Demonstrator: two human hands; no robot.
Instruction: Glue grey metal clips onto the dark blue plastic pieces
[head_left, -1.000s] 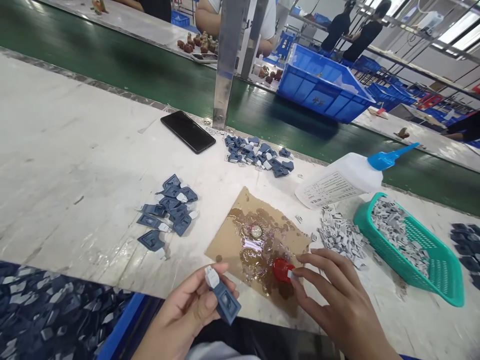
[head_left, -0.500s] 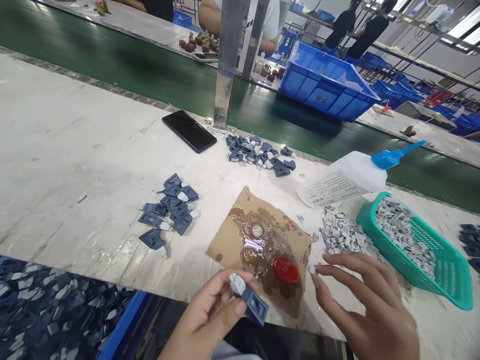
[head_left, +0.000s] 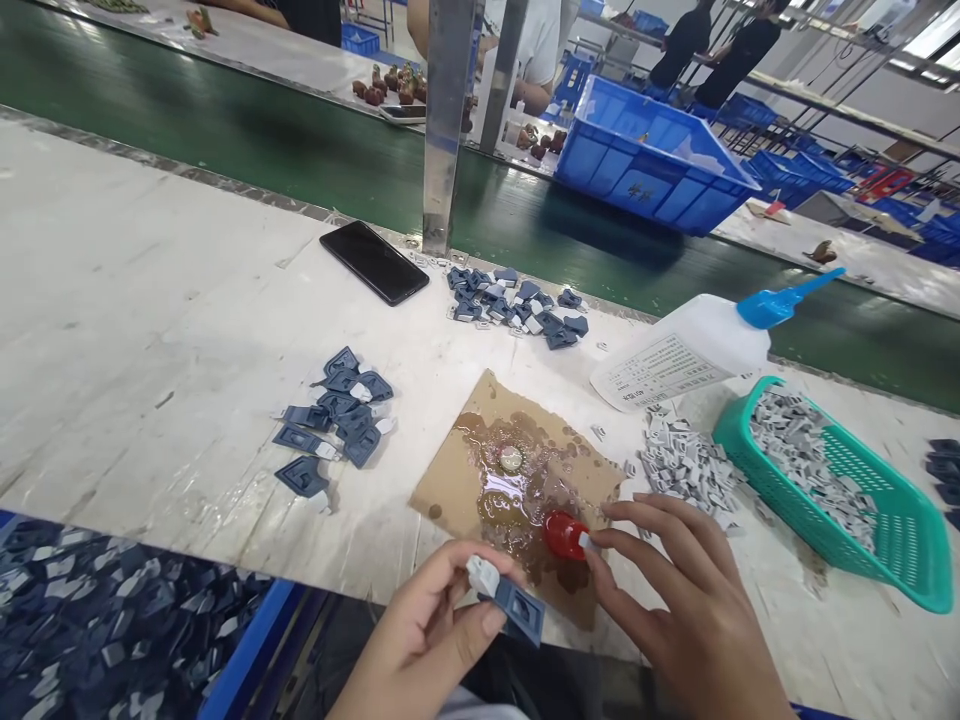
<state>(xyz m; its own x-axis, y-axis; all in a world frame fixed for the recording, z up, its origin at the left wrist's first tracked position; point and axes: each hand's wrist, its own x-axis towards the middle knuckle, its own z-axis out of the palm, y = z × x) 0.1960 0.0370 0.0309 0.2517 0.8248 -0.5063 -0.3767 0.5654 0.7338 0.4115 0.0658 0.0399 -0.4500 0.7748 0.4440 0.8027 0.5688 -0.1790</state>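
L hand (head_left: pixel 431 640) pinches blue part (head_left: pixel 514 603) — white tip up-left, long axis diagonal; R hand (head_left: pixel 679 600) fingertips grip small white piece (head_left: pixel 584 543) at red cap (head_left: pixel 564 534).

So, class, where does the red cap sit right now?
In the head view the red cap sits low and centre-right on the glue-stained cardboard, at the fingertips of the right hand.

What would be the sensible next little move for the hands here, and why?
Probably bring the right hand with its small grey piece over to the blue part pinched in the left hand. The piece's tip sits at the red cap on the wet, glue-stained cardboard, so it looks dipped already.
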